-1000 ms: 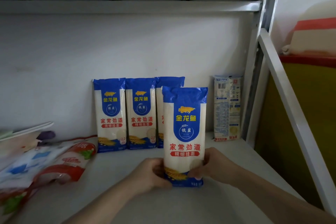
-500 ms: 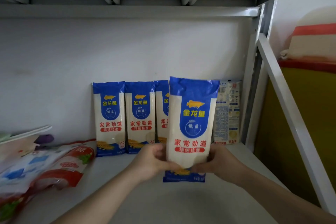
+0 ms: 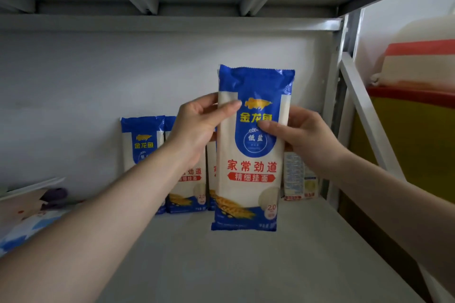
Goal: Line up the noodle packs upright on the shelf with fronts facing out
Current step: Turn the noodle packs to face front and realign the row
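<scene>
Right, I've got the held noodle pack upright in front of the shelf row, long axis vertical, front toward me. Looks stiff but brittle inside w/ slick film, so grip the edges, not the middle. Left hand and right hand both pinch its upper sides.

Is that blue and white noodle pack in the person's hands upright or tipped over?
Upright: the blue and white noodle pack has its printed front facing out, gripped at its upper sides by the left hand and right hand.
</scene>
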`<control>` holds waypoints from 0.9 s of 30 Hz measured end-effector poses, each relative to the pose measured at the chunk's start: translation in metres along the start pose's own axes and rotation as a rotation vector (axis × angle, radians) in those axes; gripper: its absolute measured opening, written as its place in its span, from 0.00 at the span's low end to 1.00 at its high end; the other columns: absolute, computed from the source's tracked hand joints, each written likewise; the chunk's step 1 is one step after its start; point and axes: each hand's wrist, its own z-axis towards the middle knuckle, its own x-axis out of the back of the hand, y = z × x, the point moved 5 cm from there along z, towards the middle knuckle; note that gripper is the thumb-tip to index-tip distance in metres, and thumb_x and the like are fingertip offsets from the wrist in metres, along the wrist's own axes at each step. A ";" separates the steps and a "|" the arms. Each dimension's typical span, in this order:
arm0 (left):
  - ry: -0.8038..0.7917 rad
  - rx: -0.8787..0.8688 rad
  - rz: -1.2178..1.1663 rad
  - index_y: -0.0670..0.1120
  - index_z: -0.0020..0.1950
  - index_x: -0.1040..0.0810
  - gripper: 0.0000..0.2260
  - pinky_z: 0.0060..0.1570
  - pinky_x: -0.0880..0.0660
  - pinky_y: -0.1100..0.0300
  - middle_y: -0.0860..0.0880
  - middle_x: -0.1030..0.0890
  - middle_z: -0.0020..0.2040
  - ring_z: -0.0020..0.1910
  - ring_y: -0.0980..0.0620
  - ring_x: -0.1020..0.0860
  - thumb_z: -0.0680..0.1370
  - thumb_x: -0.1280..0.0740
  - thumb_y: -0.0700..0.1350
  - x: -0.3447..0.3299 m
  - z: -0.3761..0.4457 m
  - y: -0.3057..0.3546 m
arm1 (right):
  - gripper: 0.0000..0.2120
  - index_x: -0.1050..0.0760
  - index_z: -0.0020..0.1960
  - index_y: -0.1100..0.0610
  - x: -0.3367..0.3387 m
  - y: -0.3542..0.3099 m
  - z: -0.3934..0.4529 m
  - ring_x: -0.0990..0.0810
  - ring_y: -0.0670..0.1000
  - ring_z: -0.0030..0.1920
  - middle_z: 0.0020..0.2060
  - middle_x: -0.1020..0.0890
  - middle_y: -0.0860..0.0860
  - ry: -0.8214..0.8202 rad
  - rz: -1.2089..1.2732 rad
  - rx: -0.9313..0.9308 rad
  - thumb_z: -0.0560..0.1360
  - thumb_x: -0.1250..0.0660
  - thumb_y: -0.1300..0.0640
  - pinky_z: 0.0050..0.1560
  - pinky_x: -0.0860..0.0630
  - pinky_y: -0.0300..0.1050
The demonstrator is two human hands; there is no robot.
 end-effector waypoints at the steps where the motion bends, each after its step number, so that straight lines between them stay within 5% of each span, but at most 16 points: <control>1: 0.004 -0.012 0.007 0.49 0.50 0.19 0.07 0.38 0.19 0.56 0.52 0.15 0.44 0.41 0.53 0.16 0.73 0.30 0.46 0.000 0.002 0.004 | 0.14 0.22 0.53 0.57 0.000 -0.004 0.001 0.15 0.52 0.46 0.47 0.14 0.53 0.012 0.001 0.002 0.68 0.31 0.53 0.42 0.17 0.45; 11: 0.095 -0.043 0.050 0.46 0.43 0.18 0.04 0.36 0.19 0.58 0.50 0.15 0.39 0.36 0.52 0.16 0.75 0.30 0.45 -0.001 0.004 0.005 | 0.10 0.24 0.54 0.53 -0.005 0.004 -0.004 0.15 0.50 0.46 0.48 0.15 0.51 0.097 0.033 -0.014 0.73 0.33 0.53 0.39 0.18 0.40; 18: 0.034 -0.047 0.098 0.47 0.41 0.18 0.04 0.32 0.22 0.65 0.54 0.15 0.35 0.34 0.57 0.17 0.75 0.31 0.44 -0.006 -0.001 0.005 | 0.08 0.20 0.41 0.56 0.003 0.005 0.004 0.15 0.52 0.41 0.41 0.14 0.54 0.136 0.207 -0.081 0.65 0.30 0.53 0.40 0.18 0.43; 27: 0.056 -0.025 0.087 0.48 0.43 0.18 0.05 0.42 0.20 0.59 0.51 0.14 0.41 0.40 0.54 0.17 0.75 0.32 0.47 0.007 0.008 0.010 | 0.10 0.20 0.35 0.55 0.000 -0.014 0.018 0.15 0.53 0.43 0.42 0.14 0.56 0.114 0.118 -0.027 0.74 0.33 0.55 0.39 0.19 0.40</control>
